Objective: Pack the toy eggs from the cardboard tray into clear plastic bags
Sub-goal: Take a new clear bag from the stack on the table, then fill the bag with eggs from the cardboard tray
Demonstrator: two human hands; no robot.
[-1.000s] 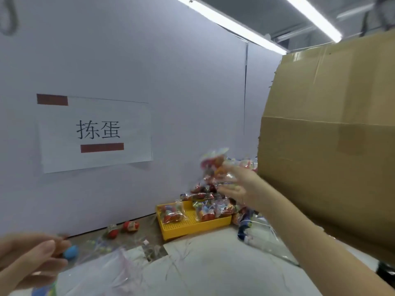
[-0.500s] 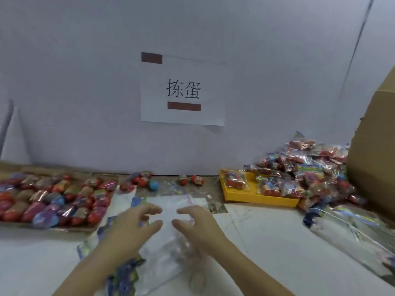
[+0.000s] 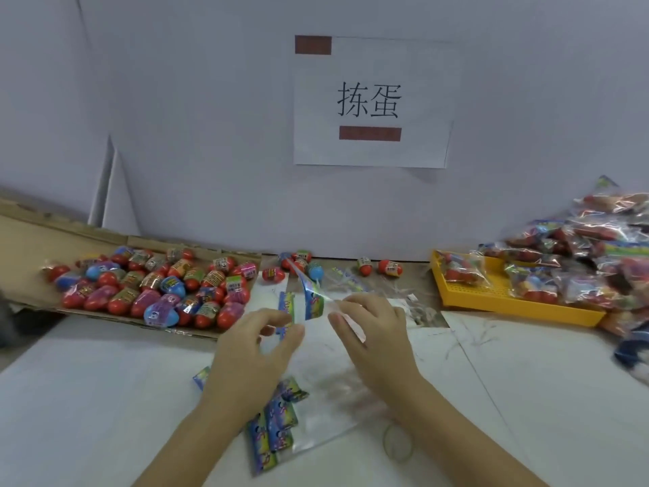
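Here, white table (image 3: 105, 398) w/ cardboard tray (image 3: 28, 240) left, paper sign (image 3: 372, 100) on wall (image 3: 193, 117).

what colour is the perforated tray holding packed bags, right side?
Yellow tray; the head view shows it clearly.

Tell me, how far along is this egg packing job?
Done: a heap of filled bags lies at right, some in the yellow tray. In hand: the left hand and right hand pinch an empty clear plastic bag, seemingly opening it. Left: dozens of toy eggs in the cardboard tray, plus a few loose eggs by the wall.
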